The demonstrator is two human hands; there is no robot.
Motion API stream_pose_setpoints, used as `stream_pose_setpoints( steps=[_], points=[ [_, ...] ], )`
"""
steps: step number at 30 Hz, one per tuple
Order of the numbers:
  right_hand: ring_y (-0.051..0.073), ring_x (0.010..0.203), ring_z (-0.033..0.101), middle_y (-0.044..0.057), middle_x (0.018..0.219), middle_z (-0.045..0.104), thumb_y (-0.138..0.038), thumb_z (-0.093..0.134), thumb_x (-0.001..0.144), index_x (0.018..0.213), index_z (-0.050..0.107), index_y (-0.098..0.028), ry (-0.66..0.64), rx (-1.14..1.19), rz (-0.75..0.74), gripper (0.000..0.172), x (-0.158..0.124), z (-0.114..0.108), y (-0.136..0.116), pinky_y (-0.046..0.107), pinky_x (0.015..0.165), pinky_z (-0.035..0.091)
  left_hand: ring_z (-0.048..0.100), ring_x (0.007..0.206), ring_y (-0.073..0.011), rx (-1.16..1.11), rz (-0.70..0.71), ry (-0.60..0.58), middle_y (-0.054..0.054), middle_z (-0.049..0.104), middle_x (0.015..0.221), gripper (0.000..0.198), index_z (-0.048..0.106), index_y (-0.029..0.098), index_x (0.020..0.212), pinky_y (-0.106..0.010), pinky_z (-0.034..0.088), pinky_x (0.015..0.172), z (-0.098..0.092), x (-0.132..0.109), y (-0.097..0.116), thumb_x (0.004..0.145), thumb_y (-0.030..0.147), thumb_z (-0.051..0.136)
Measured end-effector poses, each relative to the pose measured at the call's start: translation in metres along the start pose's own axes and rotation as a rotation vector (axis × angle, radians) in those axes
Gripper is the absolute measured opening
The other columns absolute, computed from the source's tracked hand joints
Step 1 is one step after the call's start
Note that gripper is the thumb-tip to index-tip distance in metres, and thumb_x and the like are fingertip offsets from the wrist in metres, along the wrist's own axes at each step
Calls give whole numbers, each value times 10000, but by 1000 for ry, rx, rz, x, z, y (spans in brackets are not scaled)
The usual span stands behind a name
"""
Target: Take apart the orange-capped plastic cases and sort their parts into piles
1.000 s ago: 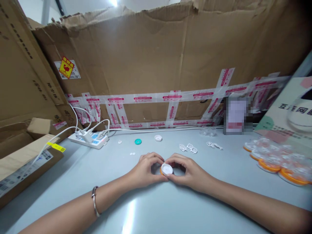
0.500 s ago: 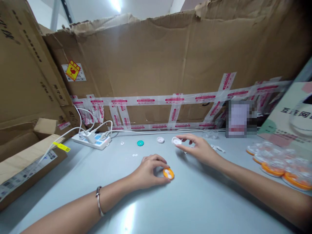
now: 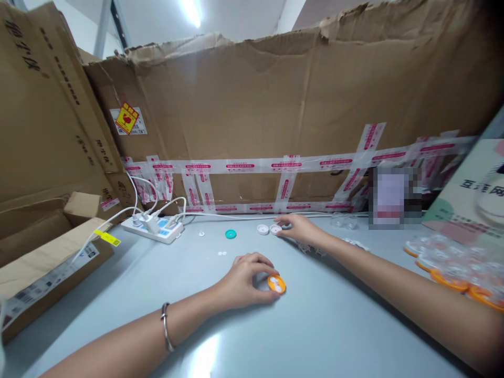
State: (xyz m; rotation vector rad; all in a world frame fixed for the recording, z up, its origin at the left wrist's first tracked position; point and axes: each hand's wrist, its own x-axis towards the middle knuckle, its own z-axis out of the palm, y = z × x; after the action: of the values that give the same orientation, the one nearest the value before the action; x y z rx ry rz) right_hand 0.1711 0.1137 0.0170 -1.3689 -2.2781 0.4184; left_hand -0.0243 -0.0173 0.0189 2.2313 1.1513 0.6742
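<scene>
My left hand (image 3: 243, 280) rests on the grey table (image 3: 118, 294), its fingers curled round a small orange disc (image 3: 276, 284) with white parts inside. My right hand (image 3: 298, 227) reaches far across the table and sets a white round cap (image 3: 275, 229) down beside another white cap (image 3: 262, 229); its fingertips still touch the cap. A teal disc (image 3: 230, 234) lies just left of the caps.
A white power strip (image 3: 153, 229) with plugged cables sits at the back left. Taped cardboard walls (image 3: 252, 121) enclose the table. Orange-rimmed clear pieces (image 3: 452, 268) are heaped at the right. Small white parts (image 3: 356, 242) lie near my right forearm. A cardboard box (image 3: 47, 268) stands at the left.
My right hand lifted the white cap off the orange disc and carried it to the back of the table, beside the other white cap. My left hand stayed on the orange disc.
</scene>
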Motion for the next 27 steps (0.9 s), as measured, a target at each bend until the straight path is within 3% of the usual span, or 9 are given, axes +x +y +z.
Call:
stream_pose_setpoints(
  steps=[6, 10, 13, 16, 19, 24, 27],
  points=[
    [274, 986, 583, 75, 990, 677, -301, 683, 635, 981, 630, -191, 45, 9, 42, 367, -2, -6, -3, 384, 851, 410, 516, 1013, -225, 7, 1, -9, -42, 584, 1044, 318, 654, 246, 963, -388, 306, 951, -1, 0, 0, 652, 297, 694],
    [206, 966, 565, 61, 1030, 630, -408, 532, 776, 1014, 570, -196, 116, 91, 4, 322, -33, -9, -18, 320, 792, 431, 509, 1025, -223, 12, 4, -14, -42, 581, 1057, 314, 646, 254, 978, -388, 295, 959, -1, 0, 0, 671, 303, 688],
    [159, 762, 563, 31, 833, 610, -443, 547, 763, 880, 566, -185, -4, 269, -102, 284, -70, -3, -33, 275, 672, 445, 507, 1032, -220, 9, 22, -18, -42, 580, 1070, 333, 640, 258, 986, -379, 302, 954, 0, 1, -1, 667, 332, 702],
    [162, 760, 533, 19, 816, 568, -480, 678, 635, 839, 561, -192, -136, 316, -158, 372, -96, 4, -44, 283, 688, 439, 523, 1014, -214, -12, 22, -2, -47, 595, 1051, 357, 650, 244, 956, -358, 331, 936, 0, 3, -3, 627, 357, 733],
    [187, 825, 523, 26, 865, 562, -496, 730, 559, 866, 571, -201, -169, 319, -162, 454, -101, 8, -47, 311, 744, 423, 559, 961, -203, -52, 23, 28, -52, 622, 1007, 350, 669, 217, 880, -326, 380, 894, 2, 5, -6, 568, 338, 770],
    [188, 859, 523, 32, 880, 549, -467, 693, 635, 862, 619, -206, -183, 342, -182, 354, -98, 9, -45, 330, 803, 402, 586, 960, -218, -111, -11, 61, -79, 642, 1040, 361, 697, 190, 820, -319, 425, 867, 5, 5, -8, 497, 311, 805],
    [188, 858, 526, 38, 869, 549, -442, 686, 657, 874, 634, -199, -190, 363, -193, 330, -99, 8, -45, 333, 806, 404, 570, 1018, -240, -112, -40, 9, -103, 628, 1100, 397, 703, 198, 880, -336, 416, 898, 3, 3, -5, 513, 315, 798]
  ],
)
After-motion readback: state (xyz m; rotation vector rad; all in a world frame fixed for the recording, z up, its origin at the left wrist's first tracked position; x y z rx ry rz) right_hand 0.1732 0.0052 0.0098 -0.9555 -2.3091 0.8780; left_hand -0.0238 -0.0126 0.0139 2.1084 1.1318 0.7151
